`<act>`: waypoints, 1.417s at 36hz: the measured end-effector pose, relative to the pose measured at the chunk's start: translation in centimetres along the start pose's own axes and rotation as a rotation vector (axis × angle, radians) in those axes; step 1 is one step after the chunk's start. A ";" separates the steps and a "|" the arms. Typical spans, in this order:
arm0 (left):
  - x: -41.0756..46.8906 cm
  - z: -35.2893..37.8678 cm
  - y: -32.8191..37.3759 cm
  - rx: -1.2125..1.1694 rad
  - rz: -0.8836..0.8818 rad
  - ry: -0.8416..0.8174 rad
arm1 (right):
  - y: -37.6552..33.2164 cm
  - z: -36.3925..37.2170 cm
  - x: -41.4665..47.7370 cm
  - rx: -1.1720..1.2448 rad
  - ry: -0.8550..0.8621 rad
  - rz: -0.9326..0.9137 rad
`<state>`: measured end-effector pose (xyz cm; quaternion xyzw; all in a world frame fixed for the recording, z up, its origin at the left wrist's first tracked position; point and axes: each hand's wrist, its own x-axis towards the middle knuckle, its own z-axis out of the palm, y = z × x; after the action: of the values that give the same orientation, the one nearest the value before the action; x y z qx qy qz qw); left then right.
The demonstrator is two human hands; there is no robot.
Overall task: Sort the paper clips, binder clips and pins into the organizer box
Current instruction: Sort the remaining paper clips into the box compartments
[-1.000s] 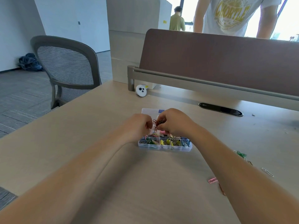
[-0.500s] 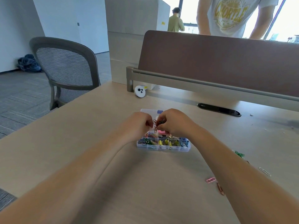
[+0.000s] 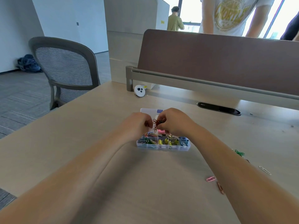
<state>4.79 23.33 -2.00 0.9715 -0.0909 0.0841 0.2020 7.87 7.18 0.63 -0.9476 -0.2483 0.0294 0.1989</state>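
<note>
Nearest, at the lower right of the frame, loose clips lie on the desk (image 3: pixel 68 143): a pink clip (image 3: pixel 210 178), a brown clip (image 3: pixel 220 188) just below it, a white clip (image 3: pixel 264 170) and a green tangle (image 3: pixel 239 153) farther right. These are probably what is left to sort.

At centre frame sits the box (image 3: pixel 163 147), clear and divided, its near compartments holding blue, green and yellow clips; which kind lies in which cell is too small to tell. Its lid (image 3: pixel 148 110) shows beyond the hands, apparently folded back.

Both forearms reach in from the bottom corners and meet just above the box. The right hand (image 3: pixel 174 122) pinches a red cluster (image 3: pixel 156 124) of paper clips between fingertips, and the left hand (image 3: pixel 139 125) closes its fingers on the other side of it. Holding it over the box likely means anything that falls lands inside. They seem to be pulling tangled clips apart.

Farther up, a round white gadget (image 3: pixel 139 90) sits by the divider (image 3: pixel 218 62), a chair (image 3: pixel 64 65) stands at upper left, and people stand behind the divider.
</note>
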 end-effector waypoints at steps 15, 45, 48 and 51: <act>-0.4 -0.3 0.2 -0.031 -0.006 -0.027 | -0.1 0.0 0.1 0.003 -0.009 0.005; -0.9 -1.0 -0.6 -0.260 -0.069 -0.013 | -0.9 0.5 0.6 -0.079 -0.044 0.014; -0.9 -1.0 -0.7 -0.276 -0.060 -0.020 | -1.1 0.5 0.6 -0.077 -0.049 0.016; -1.0 -1.0 -0.7 -0.270 -0.061 -0.021 | -1.2 0.5 0.6 -0.076 -0.049 0.010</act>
<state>3.84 24.48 -1.55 0.9387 -0.0739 0.0549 0.3323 7.75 8.55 0.68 -0.9547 -0.2491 0.0440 0.1565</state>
